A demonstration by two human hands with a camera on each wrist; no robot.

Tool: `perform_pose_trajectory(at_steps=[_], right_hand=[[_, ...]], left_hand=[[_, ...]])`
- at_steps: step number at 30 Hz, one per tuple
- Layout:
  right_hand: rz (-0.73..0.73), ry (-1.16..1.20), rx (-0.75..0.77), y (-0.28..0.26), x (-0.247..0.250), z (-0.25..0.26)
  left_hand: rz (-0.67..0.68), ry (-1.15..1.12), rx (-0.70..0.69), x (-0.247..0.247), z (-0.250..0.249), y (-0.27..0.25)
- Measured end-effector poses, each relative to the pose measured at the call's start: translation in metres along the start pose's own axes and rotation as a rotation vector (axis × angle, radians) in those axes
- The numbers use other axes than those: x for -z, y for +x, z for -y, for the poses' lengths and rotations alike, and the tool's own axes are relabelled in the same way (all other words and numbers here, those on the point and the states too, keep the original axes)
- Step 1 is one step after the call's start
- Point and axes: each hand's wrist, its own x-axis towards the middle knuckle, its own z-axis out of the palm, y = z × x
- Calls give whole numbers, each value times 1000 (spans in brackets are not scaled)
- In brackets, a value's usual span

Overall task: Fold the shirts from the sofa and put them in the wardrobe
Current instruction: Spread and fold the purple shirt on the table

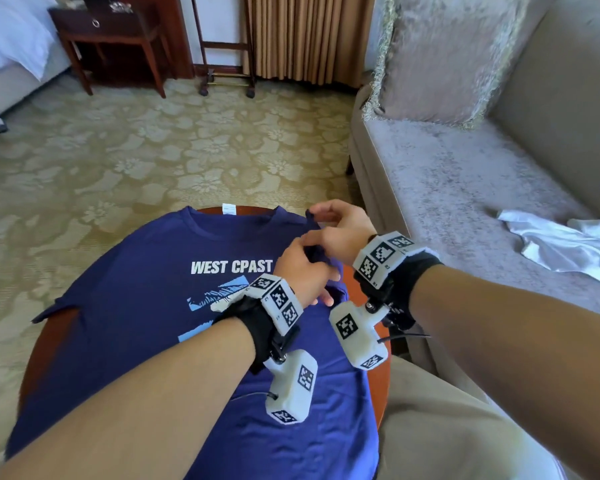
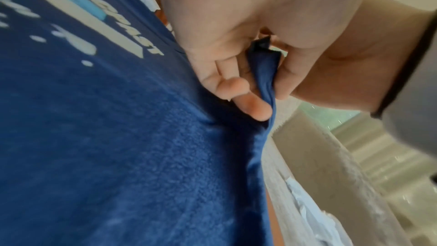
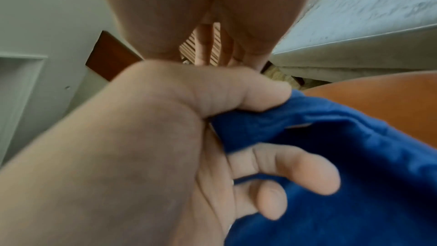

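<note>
A navy blue T-shirt (image 1: 160, 299) printed "WEST CPAST" lies face up, spread over a round wooden table (image 1: 58, 329). Both hands are at its right sleeve, which is bunched and lifted off the table. My left hand (image 1: 312, 271) grips the sleeve cloth (image 3: 307, 128), thumb on top and fingers curled under it. My right hand (image 1: 321, 216), just beyond the left, pinches the sleeve's far tip (image 2: 262, 70). A crumpled white shirt (image 1: 561, 244) lies on the grey sofa (image 1: 447, 174) to the right.
A fringed cushion (image 1: 440, 57) leans at the sofa's far end. Across the patterned carpet stand a dark nightstand (image 1: 111, 39), a luggage rack (image 1: 222, 64) and a bed corner (image 1: 11, 46). My knee in beige trousers (image 1: 447, 427) is beside the table.
</note>
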Motion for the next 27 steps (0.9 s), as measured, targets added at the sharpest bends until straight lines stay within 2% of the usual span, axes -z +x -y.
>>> perform_pose_trajectory(at_steps=[2,4,6,9,12,16,18,21,24,27], right_hand=[[43,78,-78,-1,-13,5],[-42,80,-142,1,-18,4],[-132,-78,-199,1,-15,-1],[-140,-283,-289,-4,-6,-16],[-85,-366,-357,-7,-4,-27],[-82,-288,-389,-18,-5,-25],[-63,-313,-358,-25,-5,-27],[43,-418,-322,-36,-7,-34],[121,-576,-262,-41,-9,-41],[86,-546,-253,-44,-8,-48]], left_hand=[[4,-70,131,15,6,-5],[45,-69,259,31,14,-8],[101,-67,357,44,23,-7],[131,-81,405,56,31,-3],[108,-84,401,60,32,0],[74,3,379,53,32,6],[-2,80,343,51,31,14],[-173,364,187,51,23,20],[-202,465,-23,42,17,23],[-164,492,-138,33,11,28]])
